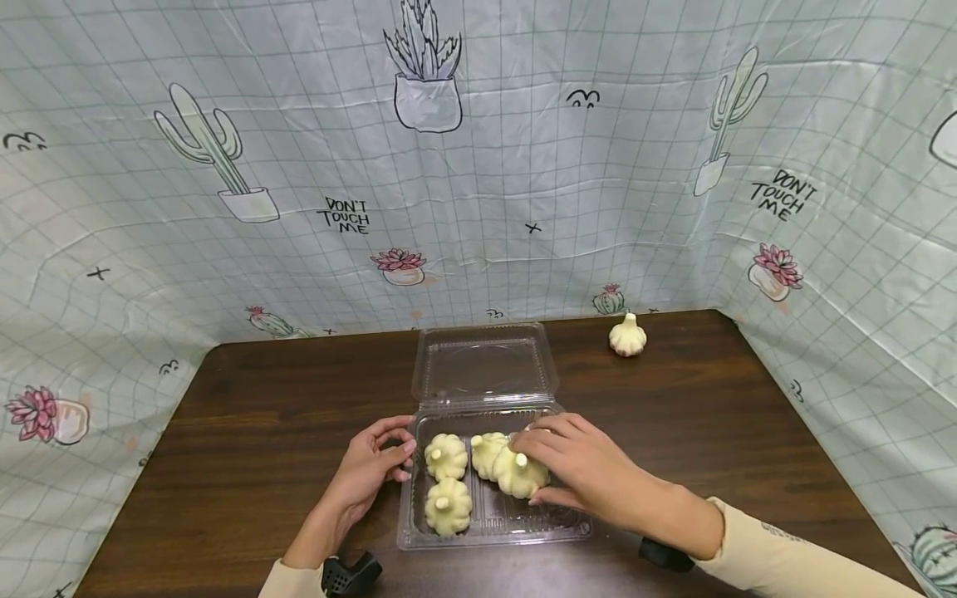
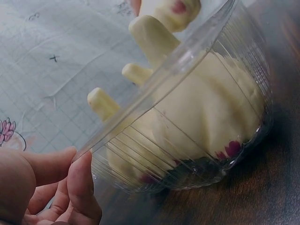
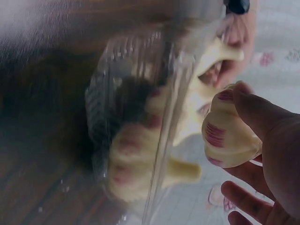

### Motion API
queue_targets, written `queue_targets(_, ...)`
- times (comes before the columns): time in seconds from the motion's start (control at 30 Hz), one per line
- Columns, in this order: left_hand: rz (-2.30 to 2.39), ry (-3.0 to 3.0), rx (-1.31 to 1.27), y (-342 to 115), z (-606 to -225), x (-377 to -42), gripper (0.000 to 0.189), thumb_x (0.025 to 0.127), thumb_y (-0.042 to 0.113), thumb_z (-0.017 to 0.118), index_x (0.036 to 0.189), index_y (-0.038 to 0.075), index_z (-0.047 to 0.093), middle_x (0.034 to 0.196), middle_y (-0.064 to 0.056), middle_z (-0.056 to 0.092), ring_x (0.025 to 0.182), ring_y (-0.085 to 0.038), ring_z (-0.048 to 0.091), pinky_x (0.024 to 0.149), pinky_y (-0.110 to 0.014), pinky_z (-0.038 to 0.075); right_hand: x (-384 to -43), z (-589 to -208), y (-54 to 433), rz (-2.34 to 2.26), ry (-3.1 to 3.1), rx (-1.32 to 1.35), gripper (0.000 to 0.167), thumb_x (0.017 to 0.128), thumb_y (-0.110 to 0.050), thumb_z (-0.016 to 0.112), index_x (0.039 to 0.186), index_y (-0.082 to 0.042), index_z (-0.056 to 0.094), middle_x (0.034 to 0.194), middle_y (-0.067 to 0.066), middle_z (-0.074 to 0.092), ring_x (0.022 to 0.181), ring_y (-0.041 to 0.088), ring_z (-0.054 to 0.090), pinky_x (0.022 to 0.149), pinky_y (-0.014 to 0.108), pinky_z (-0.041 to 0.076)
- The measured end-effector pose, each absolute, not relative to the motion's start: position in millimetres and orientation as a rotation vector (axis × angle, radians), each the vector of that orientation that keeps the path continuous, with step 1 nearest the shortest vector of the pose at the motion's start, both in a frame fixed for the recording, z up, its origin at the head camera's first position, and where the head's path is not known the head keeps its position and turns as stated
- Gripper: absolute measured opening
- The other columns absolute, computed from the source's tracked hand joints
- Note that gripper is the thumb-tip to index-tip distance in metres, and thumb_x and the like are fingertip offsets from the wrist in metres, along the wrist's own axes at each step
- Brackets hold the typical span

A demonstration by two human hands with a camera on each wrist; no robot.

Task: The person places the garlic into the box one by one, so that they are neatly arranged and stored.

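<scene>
A clear plastic clamshell container [image 1: 493,531] lies with its lid [image 1: 486,365] folded back. My left hand [image 1: 374,461] pinches the container's left rim between thumb and finger, as the left wrist view shows up close. In my right hand [image 1: 591,465] is a pale garlic bulb [image 3: 229,129] with purple streaks, gripped over the container's right half. Two garlic bulbs [image 1: 447,505] sit one behind the other along the left side, stems up. Another garlic bulb [image 1: 486,453] lies in the middle, partly hidden by the held one. My right fingers cover part of the container's back right.
A lone garlic bulb [image 1: 627,336] stands at the back right of the dark wooden table [image 1: 284,415]. Behind and beside the table hangs a grid-patterned cloth [image 1: 486,166] printed with cacti. Dark wrist devices [image 1: 350,573] are on both wrists.
</scene>
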State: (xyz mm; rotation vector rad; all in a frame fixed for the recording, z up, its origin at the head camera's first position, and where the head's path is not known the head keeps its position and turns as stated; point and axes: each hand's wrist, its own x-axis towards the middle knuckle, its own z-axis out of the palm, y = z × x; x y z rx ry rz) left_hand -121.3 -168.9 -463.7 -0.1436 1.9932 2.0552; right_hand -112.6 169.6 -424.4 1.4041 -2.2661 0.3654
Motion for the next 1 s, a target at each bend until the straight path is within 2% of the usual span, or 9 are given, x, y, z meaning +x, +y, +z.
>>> queue_targets(0.23, 2.066, 1.99, -0.155, -168.2, -464.9, -121.3, 0.046, 0.102, -0.008, 0.061, 0.146, -0.009, 0.051, 0.107, -0.007, 0.059, 0.075, -0.009, 0.063, 0.06, -0.018, 0.057, -110.9, -431.4, 158.5, 0.317, -2.265, 1.485, 0.066, 0.08, -0.047, 0.085, 0.133, -0.011, 0.066, 0.127, -0.001, 0.071, 0.118, 0.021, 0.062, 0.104, 0.041, 0.051)
queue_targets(0.63, 2.061, 1.986, -0.169, -167.7, -464.7, -120.9, 0.046, 0.102, -0.007, 0.062, 0.147, -0.008, 0.051, 0.108, -0.008, 0.058, 0.074, -0.009, 0.062, 0.06, -0.018, 0.057, -114.9, -440.2, 150.4, 0.245, -2.269, 1.55, 0.066, 0.082, -0.052, 0.08, 0.132, -0.01, 0.067, 0.124, -0.002, 0.072, 0.116, 0.02, 0.063, 0.105, 0.04, 0.051)
queue_targets(1.0, 2.065, 1.982, -0.164, -168.2, -464.7, -121.2, 0.046, 0.102, -0.007, 0.062, 0.147, -0.009, 0.05, 0.107, -0.007, 0.058, 0.075, -0.01, 0.062, 0.06, -0.017, 0.057, -114.9, -444.6, 144.7, 0.164, -2.319, 1.592, 0.067, 0.078, -0.055, 0.082, 0.129, -0.014, 0.07, 0.124, -0.004, 0.072, 0.117, 0.019, 0.062, 0.104, 0.038, 0.051)
